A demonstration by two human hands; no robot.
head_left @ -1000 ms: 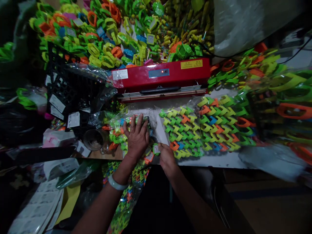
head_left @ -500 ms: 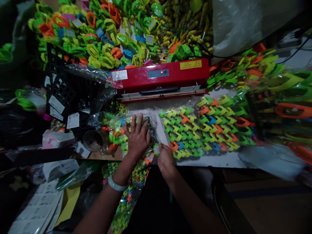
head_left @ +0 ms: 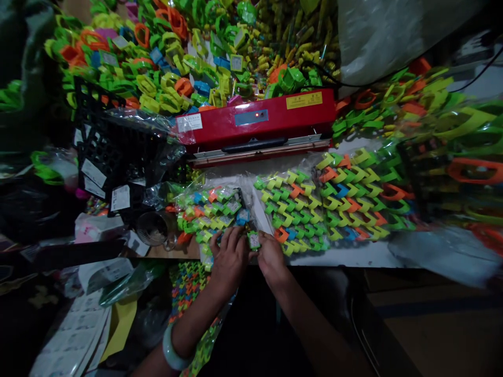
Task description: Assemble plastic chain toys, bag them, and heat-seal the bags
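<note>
The room is dim, and the white table (head_left: 363,255) is crowded. At its back lies a heap (head_left: 157,78) of bright watches, mostly green and yellow, with some orange and blue. In front of the heap stands a red sealer (head_left: 220,128) with a small lit lamp. Below the table edge, at left, are papers (head_left: 68,335) and a yellow sheet (head_left: 123,324).

Near the hands there is a clear bag (head_left: 212,201), in which watches lie in slanting rows. To the right of it are a second bag (head_left: 291,207) and a third bag (head_left: 349,199), also filled with rows. One more bag (head_left: 186,293) hangs below the edge. Left of the near bag are a glass mug (head_left: 151,229), whose content I cannot tell, and black crates (head_left: 106,152) with white labels.

The right hand (head_left: 272,256) is nearly closed, pinching a green watch (head_left: 254,240) at the table's front edge. The left hand (head_left: 231,256) has bent fingers beside this watch, at the bag's lower corner; whether it grips anything, I cannot tell.
</note>
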